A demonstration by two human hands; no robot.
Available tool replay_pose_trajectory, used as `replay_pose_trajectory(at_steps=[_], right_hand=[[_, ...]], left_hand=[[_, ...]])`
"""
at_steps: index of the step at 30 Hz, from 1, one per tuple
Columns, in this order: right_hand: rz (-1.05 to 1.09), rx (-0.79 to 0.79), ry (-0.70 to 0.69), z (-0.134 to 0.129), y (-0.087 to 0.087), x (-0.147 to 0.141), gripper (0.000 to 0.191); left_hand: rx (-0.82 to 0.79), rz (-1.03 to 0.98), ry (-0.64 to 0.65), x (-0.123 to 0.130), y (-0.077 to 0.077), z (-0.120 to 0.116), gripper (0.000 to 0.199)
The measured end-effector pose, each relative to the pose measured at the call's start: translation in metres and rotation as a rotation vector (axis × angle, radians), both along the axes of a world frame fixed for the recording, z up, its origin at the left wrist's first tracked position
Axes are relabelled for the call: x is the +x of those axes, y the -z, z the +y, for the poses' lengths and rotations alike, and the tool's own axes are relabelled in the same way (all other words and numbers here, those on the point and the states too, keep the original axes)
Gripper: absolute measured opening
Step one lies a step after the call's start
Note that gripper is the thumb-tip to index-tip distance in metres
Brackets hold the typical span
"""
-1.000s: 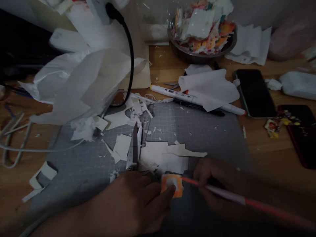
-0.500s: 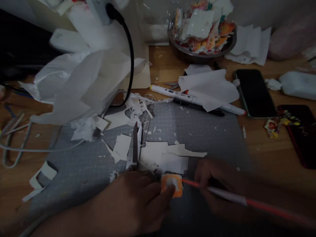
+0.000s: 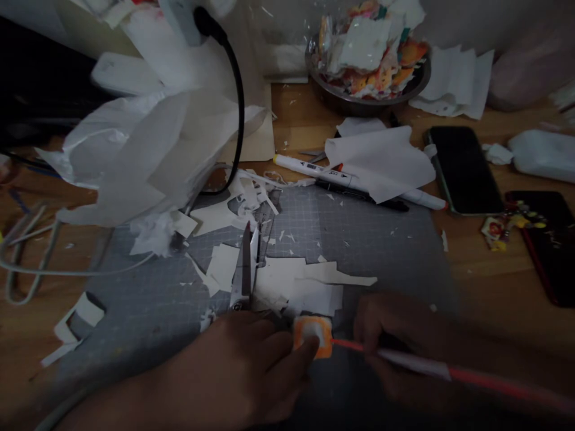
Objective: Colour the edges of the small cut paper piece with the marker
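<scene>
Under the fingertip of my left hand (image 3: pixel 251 368) lies a small square paper piece (image 3: pixel 324 346) with an orange border and a pale centre. The other fingers of that hand are curled, and part of the piece is hidden beneath them. My right hand (image 3: pixel 381 335) grips a slim red-and-white pen (image 3: pixel 417 361), its tip at the right edge of the square. Just beyond my left hand, scissors (image 3: pixel 245 263) with parted blades lie on the grey cutting mat (image 3: pixel 390 257); their handles are covered by the hand.
White paper offcuts (image 3: pixel 287 278) are strewn over the mat. Markers (image 3: pixel 309 169) lie partly under a crumpled tissue (image 3: pixel 381 158). A metal bowl (image 3: pixel 359 105) of coloured scraps stands at the back. Phones (image 3: pixel 465 170) are at right; a black cable (image 3: pixel 238 114) arches at left.
The pen tip has slid a little down the right edge of the orange-bordered square. My left hand stays put.
</scene>
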State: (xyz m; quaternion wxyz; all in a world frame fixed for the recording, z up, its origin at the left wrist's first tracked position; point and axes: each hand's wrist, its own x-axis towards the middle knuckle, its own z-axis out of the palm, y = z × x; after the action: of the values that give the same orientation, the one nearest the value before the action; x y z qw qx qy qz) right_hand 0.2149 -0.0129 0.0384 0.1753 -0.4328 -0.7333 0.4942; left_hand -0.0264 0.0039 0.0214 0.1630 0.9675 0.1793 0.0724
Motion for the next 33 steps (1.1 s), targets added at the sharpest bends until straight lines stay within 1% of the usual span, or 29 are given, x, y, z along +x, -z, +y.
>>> replay_pose_trajectory(at_steps=[2,3,5,7,8,11,12,17,19,23,25,29,33], right_hand=[[-0.008,-0.079,-0.069,0.002,-0.006,0.0,0.018],[-0.008,-0.088,-0.075,0.002,-0.006,0.001,0.018],[0.025,-0.021,-0.013,-0.002,0.0,0.001,0.017],[0.064,0.075,0.071,-0.007,0.012,0.001,0.018],[0.073,0.102,0.081,-0.009,0.017,0.001,0.02],[0.082,0.104,0.009,-0.011,0.025,0.001,0.024],[0.08,0.1,0.003,-0.01,0.025,0.001,0.024],[0.059,0.119,0.073,-0.009,0.02,0.0,0.025],[0.075,0.124,0.075,-0.01,0.022,0.001,0.024],[0.109,0.125,0.153,-0.011,0.029,0.002,0.02],[0.104,0.13,0.157,-0.01,0.03,0.002,0.02],[0.103,0.124,0.119,-0.009,0.028,0.003,0.02],[0.155,0.156,0.125,-0.012,0.034,0.003,0.021]], left_hand=[[-0.011,-0.001,0.022,0.0,-0.001,0.0,0.022],[-0.018,-0.001,0.033,0.0,-0.001,0.001,0.02],[-0.022,0.007,0.03,0.001,-0.002,0.001,0.02],[-0.027,0.007,0.033,0.001,-0.002,0.002,0.021],[-0.03,0.003,0.035,0.001,-0.002,0.002,0.021],[-0.038,-0.011,0.045,0.001,-0.002,0.003,0.021],[-0.039,-0.016,0.046,0.002,-0.001,0.003,0.021],[-0.039,-0.012,0.036,0.002,-0.002,0.003,0.021],[-0.044,0.0,0.036,0.002,-0.002,0.002,0.023],[-0.054,0.009,0.038,0.001,-0.002,0.002,0.025],[-0.052,0.007,0.04,0.001,-0.002,0.002,0.025],[-0.039,0.016,0.037,0.001,-0.003,0.002,0.024],[-0.042,0.011,0.042,0.001,-0.002,0.002,0.025]])
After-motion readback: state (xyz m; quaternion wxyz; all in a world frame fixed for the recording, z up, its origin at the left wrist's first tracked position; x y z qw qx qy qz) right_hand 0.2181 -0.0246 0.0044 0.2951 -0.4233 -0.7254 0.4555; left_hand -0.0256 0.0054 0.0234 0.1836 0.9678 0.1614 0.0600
